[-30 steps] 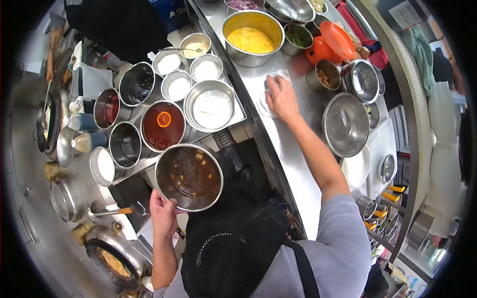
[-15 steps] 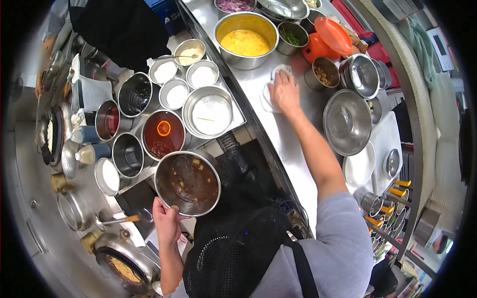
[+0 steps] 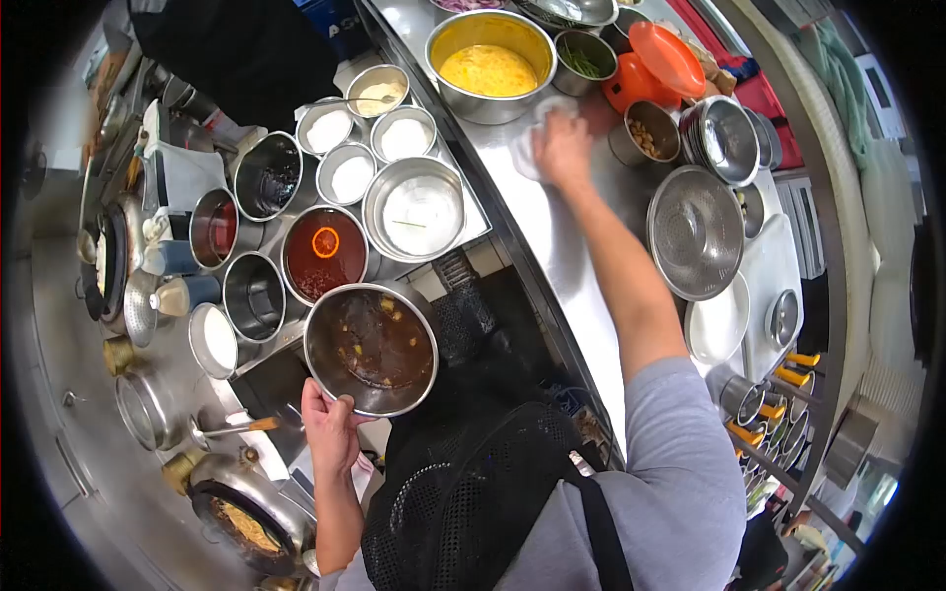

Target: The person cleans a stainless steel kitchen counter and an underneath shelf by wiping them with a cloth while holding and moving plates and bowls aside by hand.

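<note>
One bowl of brown sauce was held at its rim, pinched under the thumb of the left hand. One white cloth was pressed to the counter by the right hand, its finger spread too blurred to tell. Just beyond that hand, the way was blocked by one yellow-filled pot; to its right stood one tin of brown pieces. Beyond the left hand, four small tins were grouped.

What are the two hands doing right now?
Left hand: closed on the rim of a steel bowl of brown sauce.
Right hand: pressed on a white cloth on the counter.
</note>
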A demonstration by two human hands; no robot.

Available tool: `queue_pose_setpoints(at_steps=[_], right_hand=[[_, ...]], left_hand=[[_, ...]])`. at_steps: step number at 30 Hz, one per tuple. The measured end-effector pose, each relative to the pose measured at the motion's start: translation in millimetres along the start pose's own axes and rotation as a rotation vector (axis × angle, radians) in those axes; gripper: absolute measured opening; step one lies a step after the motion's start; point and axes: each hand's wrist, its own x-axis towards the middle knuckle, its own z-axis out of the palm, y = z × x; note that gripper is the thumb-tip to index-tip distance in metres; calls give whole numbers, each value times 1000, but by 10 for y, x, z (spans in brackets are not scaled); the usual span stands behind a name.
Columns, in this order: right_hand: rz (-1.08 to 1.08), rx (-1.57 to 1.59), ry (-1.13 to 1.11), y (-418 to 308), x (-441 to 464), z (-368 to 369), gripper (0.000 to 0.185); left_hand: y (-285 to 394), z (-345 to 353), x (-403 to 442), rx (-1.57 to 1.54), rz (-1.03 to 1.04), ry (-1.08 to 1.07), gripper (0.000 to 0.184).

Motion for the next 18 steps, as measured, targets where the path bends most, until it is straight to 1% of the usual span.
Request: queue_pose_setpoints(at_steps=[1, 3, 5, 8, 10, 13, 14, 17, 18], right_hand=[[-87, 33, 39, -110, -76, 10, 43], [-226, 87, -45, -434, -423, -145, 39], [-315, 161, -70, -611, -717, -325, 38], [-270, 191, -135, -475, -1353, -672, 39], [-208, 144, -180, -353, -1993, -1033, 41], [-198, 49, -259, -91, -2912, -1450, 44], [-196, 31, -293, -47, -3029, -1512, 46], [-260, 64, -333, -89, -2697, -1476, 44], [-279, 86, -275, -139, -2464, -1310, 43]], left_hand=[[-25, -12, 27, 1, 0, -10, 23], [-83, -73, 59, 30, 11, -44, 23], [-56, -43, 67, 26, 14, -70, 23], [35, 20, 61, 28, 14, -101, 23], [58, 8, 58, 21, 20, -107, 24], [93, -41, 105, -3, 22, -105, 25], [116, -37, 113, -4, 27, -112, 26], [197, -9, 83, 1, 34, -107, 26], [204, -8, 75, 7, 37, -93, 26]])
